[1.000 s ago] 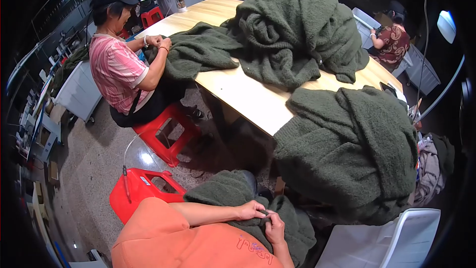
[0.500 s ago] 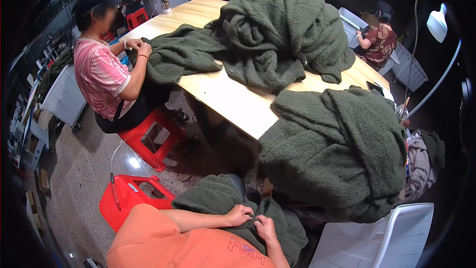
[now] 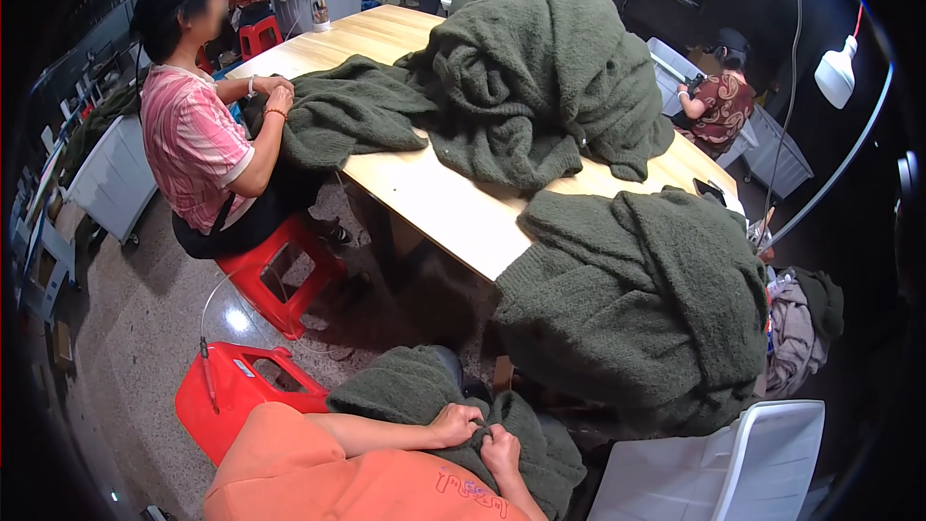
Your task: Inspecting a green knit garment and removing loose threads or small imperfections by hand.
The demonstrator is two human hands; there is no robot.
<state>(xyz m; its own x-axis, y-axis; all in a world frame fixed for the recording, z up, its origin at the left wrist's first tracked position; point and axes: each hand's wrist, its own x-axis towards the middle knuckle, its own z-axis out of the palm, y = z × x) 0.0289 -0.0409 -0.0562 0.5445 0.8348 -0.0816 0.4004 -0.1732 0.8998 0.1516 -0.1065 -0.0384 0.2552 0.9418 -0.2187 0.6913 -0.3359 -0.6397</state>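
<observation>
A dark green knitted garment (image 3: 400,388) lies across my lap, its folds hanging down on both sides. My left hand (image 3: 455,425) is closed on the knit, fingers pinching it close to the middle of the lap. Right beside it, my right hand (image 3: 500,451) also grips the fabric, thumb and fingers pressed together. Only a small ridge of knit shows between the two hands. Whether a tool or thread is in the fingers is too small to make out.
Piles of green knitwear (image 3: 627,299) cover the near end of the wooden table (image 3: 424,193), with a bigger heap behind. A co-worker (image 3: 198,116) handles knitwear at left. Red stools (image 3: 217,396) stand left of me, a white bin (image 3: 733,463) at my right. A lamp (image 3: 837,72) hangs at right.
The whole view has shifted slightly, with the table and piles lower and a little left. Both my hands keep their pinch on the knit, close together.
</observation>
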